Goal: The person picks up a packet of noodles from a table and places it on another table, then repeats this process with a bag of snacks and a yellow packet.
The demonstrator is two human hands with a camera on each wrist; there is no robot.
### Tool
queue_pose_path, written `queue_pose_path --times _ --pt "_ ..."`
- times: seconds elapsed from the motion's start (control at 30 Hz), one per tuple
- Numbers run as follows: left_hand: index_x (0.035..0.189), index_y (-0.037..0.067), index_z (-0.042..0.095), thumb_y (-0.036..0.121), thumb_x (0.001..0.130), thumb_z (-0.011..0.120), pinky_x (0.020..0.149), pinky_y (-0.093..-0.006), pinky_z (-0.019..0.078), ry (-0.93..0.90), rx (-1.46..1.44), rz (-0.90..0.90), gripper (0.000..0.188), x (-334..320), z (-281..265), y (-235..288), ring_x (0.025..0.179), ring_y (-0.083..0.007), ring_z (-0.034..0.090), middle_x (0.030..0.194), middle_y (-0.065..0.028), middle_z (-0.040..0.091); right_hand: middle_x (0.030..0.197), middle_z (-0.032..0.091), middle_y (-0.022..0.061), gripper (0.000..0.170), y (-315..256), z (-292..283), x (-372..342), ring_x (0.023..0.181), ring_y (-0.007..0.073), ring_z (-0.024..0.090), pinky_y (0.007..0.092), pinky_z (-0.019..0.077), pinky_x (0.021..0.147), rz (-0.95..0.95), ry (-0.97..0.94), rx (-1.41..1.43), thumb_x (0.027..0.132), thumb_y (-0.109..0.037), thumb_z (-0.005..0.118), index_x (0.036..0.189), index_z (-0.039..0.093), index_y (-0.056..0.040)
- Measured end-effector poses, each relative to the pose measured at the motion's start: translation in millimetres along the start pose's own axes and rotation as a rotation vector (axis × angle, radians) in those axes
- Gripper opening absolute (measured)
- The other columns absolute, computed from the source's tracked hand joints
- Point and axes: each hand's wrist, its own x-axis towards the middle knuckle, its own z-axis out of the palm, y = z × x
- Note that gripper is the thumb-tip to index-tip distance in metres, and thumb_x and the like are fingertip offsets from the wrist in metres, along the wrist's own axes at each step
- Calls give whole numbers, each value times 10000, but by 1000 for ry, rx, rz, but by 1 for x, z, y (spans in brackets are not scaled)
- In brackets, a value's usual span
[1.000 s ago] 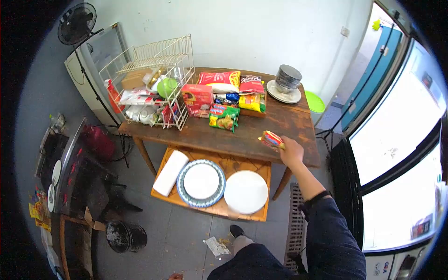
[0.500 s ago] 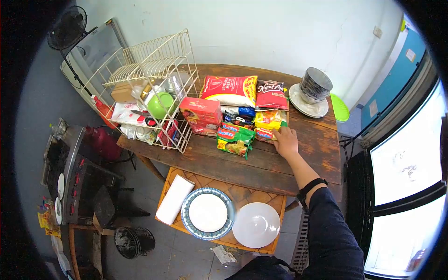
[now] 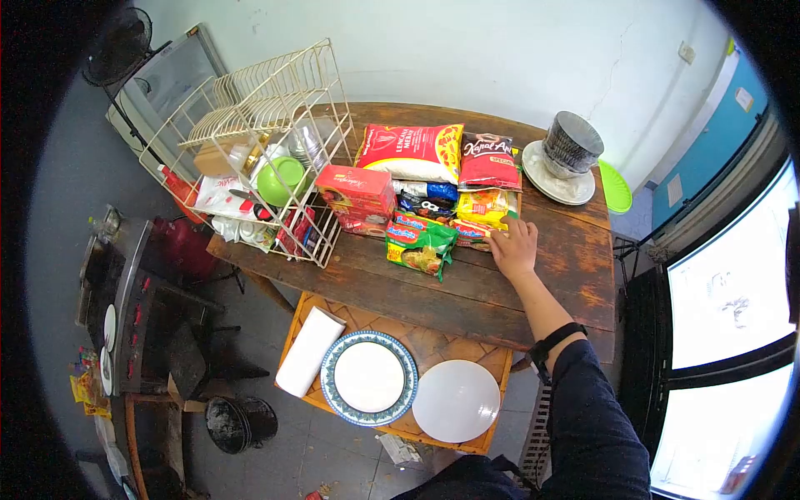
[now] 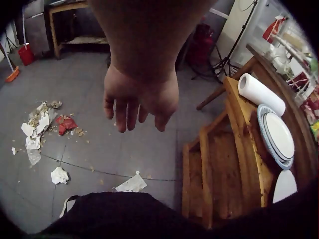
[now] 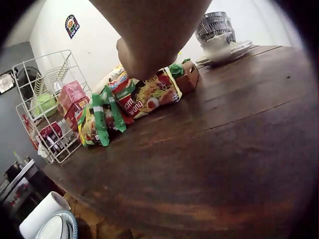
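**Your right hand grips a red noodle packet on the wooden table**

The thumb and bent fingers of your right hand (image 3: 515, 250) close on the right end of the red noodle packet (image 5: 154, 95); your arm partly hides the fingertips in the right wrist view. The packet stands on the wooden table (image 3: 508, 296), leaning back, its noodle picture facing out.

Just left of it are green noodle packets (image 3: 417, 252). Behind it sit a yellow packet (image 3: 482, 205) and dark packets (image 3: 423, 205); farther back lie a red coffee bag (image 3: 490, 162) and a large red-and-white bag (image 3: 412, 150). Red boxes (image 3: 358, 196) stand between these goods and a white wire rack (image 3: 275, 104) at the left. Behind your right hand, dark bowls (image 3: 575, 137) rest on pale plates (image 3: 542, 187).

Your left hand (image 4: 139, 97) is open and holds nothing, fingers pointing down above the grey floor (image 4: 99, 149).
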Motion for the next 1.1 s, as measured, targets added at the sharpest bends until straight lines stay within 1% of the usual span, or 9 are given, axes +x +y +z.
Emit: queue_pose_path --times 0.27,0.47,0.57,0.67,0.77,0.87,0.97,1.03,1.1 --pt "923 77 539 334 763 479 778 -318 374 -17 9 -20 309 -11 2 1 812 -228 508 907 -110 548 867 471 42 100 3 2 -2 842 198 439 373 303 740 21 46 14 649 -202 592 692 558 -118" --pt "921 75 542 330 764 478 789 -318 368 -26 7 -34 307 -18 4 0 824 -230 505 911 -111 547 908 465 54 146 3 2 -7 878 201 428 373 295 759 52 28 0 663 -244 588 731 570 -116" --pt "920 73 543 328 764 478 794 -318 365 -33 10 -43 306 -24 4 -5 831 -232 504 913 -111 547 987 435 77 270 0 -1 -11 934 217 401 386 270 797 101 6 -38 656 -297 604 844 554 -110" --pt "919 72 544 326 765 478 799 -318 362 -41 14 -58 305 -32 6 -13 837 -233 503 915 -112 547 1055 395 100 425 -9 -11 -21 981 236 370 408 240 829 244 19 -12 646 -330 618 974 492 -90" --pt "918 70 545 324 765 477 805 -318 359 -49 21 -75 304 -44 10 -28 844 -234 501 917 -112 547 1076 375 118 511 -12 -16 -35 992 259 355 427 229 836 284 4 27 635 -332 626 1029 438 -66" --pt "916 69 546 322 766 477 810 -318 356 -60 34 -90 303 -62 15 -50 850 -236 500 919 -112 547 1082 377 122 498 -18 -36 -48 996 273 351 423 236 834 287 21 60 643 -299 621 1035 428 -61" --pt "915 67 547 320 766 477 815 -319 353 -71 53 -81 302 -88 28 -94 857 -237 499 921 -113 547 1093 375 136 493 -27 -67 -75 1008 294 342 420 238 841 302 9 94 641 -272 624 1038 428 -55" --pt "915 66 548 319 766 477 819 -319 351 -44 56 -53 301 -105 41 -121 861 -238 498 922 -113 546 1103 371 149 488 -44 -102 -94 1010 315 344 408 257 843 300 -69 104 639 -239 626 1041 427 -47" --pt "877 6 520 207 671 632 590 -237 428 59 33 -41 309 -103 61 -137 667 -132 538 706 -87 568 1090 380 167 481 -62 -130 -127 1009 333 346 406 273 844 291 -98 195 642 -205 621 1048 423 -38"
